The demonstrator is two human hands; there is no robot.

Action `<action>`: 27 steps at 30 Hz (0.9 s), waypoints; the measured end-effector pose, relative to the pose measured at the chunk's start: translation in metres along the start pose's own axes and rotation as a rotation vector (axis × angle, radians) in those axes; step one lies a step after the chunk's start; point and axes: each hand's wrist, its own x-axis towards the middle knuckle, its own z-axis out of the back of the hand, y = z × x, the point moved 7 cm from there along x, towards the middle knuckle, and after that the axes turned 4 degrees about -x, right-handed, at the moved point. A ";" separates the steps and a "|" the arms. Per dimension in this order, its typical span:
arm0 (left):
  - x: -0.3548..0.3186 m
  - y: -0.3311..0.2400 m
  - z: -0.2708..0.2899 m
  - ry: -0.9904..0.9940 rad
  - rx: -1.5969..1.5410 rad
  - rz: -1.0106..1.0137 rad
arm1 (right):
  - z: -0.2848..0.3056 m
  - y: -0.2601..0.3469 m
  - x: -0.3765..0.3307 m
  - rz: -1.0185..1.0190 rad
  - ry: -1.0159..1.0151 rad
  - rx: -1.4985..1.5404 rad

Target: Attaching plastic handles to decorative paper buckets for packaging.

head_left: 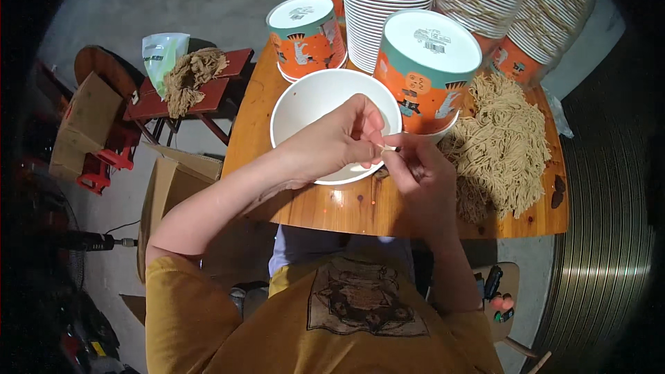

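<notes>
Closest to me, my left hand (pixel 343 140) and right hand (pixel 415 170) meet over the near rim of a white paper bowl (pixel 312 100) that sits upright on the wooden table (pixel 346 208). Both hands are pinched, fingertips drawn together on a thin pale strand (pixel 385 147) held between them; it looks like a single noodle thread, though it is too fine for me to be sure. The left hand hangs over the bowl's inside, while the right sits just at the bowl's near right edge, above the tabletop. To the right of my right hand a large heap of dry yellowish noodles (pixel 502 145) lies loose on the table, touching the overturned orange-and-teal cup (pixel 422 73) that stands bottom-up just behind the bowl. A second overturned cup (pixel 307 34) stands behind the bowl on the left. Farther back, tall stacks of nested cups (pixel 384 21) crowd the far edge, some in clear wrapping. Off the table to the left, a red stool (pixel 208 93) carries a smaller clump of noodles (pixel 190 76) and a greenish bag (pixel 163 52).
</notes>
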 end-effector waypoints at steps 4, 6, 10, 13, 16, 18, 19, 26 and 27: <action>-0.006 -0.016 -0.005 -0.028 0.372 -0.183 | 0.002 0.010 0.001 0.052 -0.018 -0.073; -0.007 -0.020 -0.008 -0.033 0.502 -0.246 | 0.002 0.013 0.003 0.092 -0.017 -0.143; -0.008 -0.027 -0.015 0.055 0.561 -0.311 | 0.005 0.020 0.005 0.188 -0.041 -0.083; -0.006 -0.024 -0.010 0.054 0.522 -0.376 | 0.001 0.017 0.006 0.227 -0.056 -0.111; -0.005 -0.020 0.005 -0.023 0.454 -0.387 | -0.003 0.011 0.006 0.223 -0.059 -0.069; -0.009 -0.022 0.005 -0.065 0.498 -0.388 | 0.000 0.010 0.004 0.190 -0.067 -0.025; -0.013 -0.025 0.003 -0.104 0.558 -0.363 | 0.002 0.011 0.003 0.162 -0.074 -0.026; -0.017 -0.026 -0.014 -0.201 0.677 -0.269 | 0.001 0.007 -0.003 0.268 -0.139 0.047; -0.012 -0.019 -0.013 -0.192 0.639 -0.279 | 0.002 0.003 -0.003 0.203 -0.110 0.134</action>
